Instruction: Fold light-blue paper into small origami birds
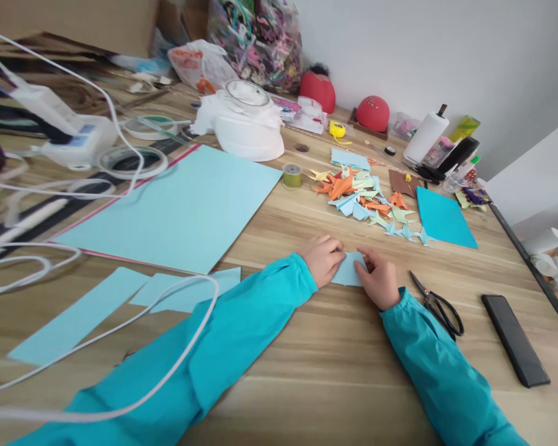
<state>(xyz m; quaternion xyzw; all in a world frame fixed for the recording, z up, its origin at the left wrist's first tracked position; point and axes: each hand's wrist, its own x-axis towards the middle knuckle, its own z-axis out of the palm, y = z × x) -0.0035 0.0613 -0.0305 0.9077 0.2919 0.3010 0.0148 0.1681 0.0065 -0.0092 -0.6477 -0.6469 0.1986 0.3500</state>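
A small light blue square of paper lies on the wooden table between my two hands. My left hand bends its fingers over the paper's left edge. At the right edge, my right hand pinches the paper between thumb and fingers, with the thumb on top. Black-handled scissors lie partly spread just right of my right hand. Beyond the hands sits a heap of folded paper cranes in orange, blue, green and yellow.
A large light blue sheet covers the table's left side, with a cut paper strip before it. A white cable loops across my left sleeve. Right lie a black phone and a bright blue paper stack. A thread spool stands behind.
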